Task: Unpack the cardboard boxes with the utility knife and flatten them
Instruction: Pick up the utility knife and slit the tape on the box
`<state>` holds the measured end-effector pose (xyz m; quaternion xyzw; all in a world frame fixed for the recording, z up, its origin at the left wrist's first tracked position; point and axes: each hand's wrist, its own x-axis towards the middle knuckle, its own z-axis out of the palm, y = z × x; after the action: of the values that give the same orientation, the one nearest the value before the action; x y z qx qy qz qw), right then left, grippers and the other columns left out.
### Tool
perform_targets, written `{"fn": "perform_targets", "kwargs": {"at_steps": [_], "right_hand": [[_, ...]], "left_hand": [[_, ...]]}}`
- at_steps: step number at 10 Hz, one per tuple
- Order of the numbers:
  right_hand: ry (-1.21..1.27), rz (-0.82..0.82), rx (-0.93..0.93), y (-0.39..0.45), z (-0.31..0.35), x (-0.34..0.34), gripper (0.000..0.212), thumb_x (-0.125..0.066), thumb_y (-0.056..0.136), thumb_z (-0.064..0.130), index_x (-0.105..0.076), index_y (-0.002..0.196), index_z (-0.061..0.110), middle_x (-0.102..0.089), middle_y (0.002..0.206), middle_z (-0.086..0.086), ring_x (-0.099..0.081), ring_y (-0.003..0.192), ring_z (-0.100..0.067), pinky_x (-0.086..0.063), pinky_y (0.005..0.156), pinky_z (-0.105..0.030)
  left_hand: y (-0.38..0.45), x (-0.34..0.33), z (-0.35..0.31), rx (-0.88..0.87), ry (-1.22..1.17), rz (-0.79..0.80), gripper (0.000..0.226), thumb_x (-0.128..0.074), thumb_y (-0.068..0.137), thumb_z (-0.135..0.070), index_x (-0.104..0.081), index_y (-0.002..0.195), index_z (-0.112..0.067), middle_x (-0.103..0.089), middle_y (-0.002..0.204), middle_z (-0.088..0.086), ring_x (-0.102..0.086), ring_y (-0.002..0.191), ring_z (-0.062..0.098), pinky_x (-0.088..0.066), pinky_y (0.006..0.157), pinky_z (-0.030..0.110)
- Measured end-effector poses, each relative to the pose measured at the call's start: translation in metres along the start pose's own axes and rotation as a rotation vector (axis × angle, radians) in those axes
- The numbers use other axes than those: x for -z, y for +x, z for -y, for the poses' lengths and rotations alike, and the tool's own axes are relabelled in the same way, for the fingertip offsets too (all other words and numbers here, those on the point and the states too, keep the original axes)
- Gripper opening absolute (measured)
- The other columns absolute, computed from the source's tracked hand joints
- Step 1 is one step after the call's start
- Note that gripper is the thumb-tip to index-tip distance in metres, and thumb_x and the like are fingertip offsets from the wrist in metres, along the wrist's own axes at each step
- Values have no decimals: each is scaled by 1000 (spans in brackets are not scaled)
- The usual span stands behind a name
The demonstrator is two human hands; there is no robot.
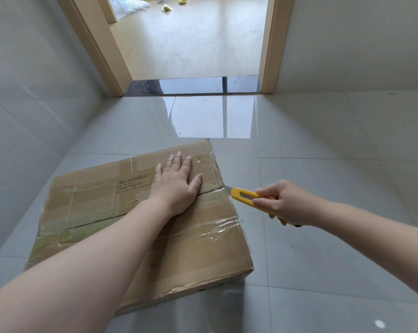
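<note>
The box (140,227) lies taped shut on the floor (323,260) before you, your left hand (176,186) pressing flat with straight fingers on its far flap, your right hand (284,203) gripping the knife (245,195), blade at the seam's right end.

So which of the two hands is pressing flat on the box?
The left hand, palm down on the cardboard box; the right hand grips the yellow utility knife instead.
</note>
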<state>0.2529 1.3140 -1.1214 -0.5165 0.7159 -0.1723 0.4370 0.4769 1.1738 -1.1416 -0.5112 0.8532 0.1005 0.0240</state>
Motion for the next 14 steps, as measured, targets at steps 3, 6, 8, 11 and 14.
{"fn": "perform_targets", "kwargs": {"at_steps": [3, 6, 8, 11, 14], "right_hand": [[-29, -23, 2, 5, 10, 0, 30, -56, 95, 37, -66, 119, 24, -58, 69, -3, -48, 46, -15, -36, 37, -20], [-27, 23, 0, -17, 5, -4, 29, -57, 94, 37, -67, 119, 24, -57, 67, -2, -47, 45, -15, -35, 36, -19], [-3, 72, 6, -39, -11, -7, 14, -58, 94, 35, -70, 101, 30, -57, 63, -1, -48, 44, -16, -39, 41, -23], [-15, 99, 7, -52, -16, -14, 24, -60, 92, 37, -71, 110, 25, -57, 63, 0, -48, 49, -13, -44, 48, -25], [-14, 152, -26, -77, -24, -15, 16, -59, 93, 35, -71, 102, 29, -57, 63, 1, -49, 48, -17, -41, 44, -26]], "left_hand": [[2, -1, -2, 11, 29, -3, 67, -23, 96, -55, -6, 153, -24, 3, 161, 3, 7, 147, 17, 5, 119, 43], [1, -1, -5, 26, 20, 1, 67, -24, 96, -55, -7, 153, -23, 3, 161, 3, 6, 147, 17, 4, 119, 44], [1, 0, -4, 26, 22, 7, 67, -24, 96, -56, -7, 153, -24, 3, 161, 3, 6, 147, 16, 4, 119, 43], [2, 0, -5, 31, 28, 12, 67, -23, 96, -56, -6, 153, -23, 4, 161, 3, 5, 147, 17, 4, 119, 43], [5, -1, -5, 23, 37, 8, 68, -24, 96, -56, -7, 153, -22, 3, 161, 4, 5, 147, 18, 4, 119, 43]]}}
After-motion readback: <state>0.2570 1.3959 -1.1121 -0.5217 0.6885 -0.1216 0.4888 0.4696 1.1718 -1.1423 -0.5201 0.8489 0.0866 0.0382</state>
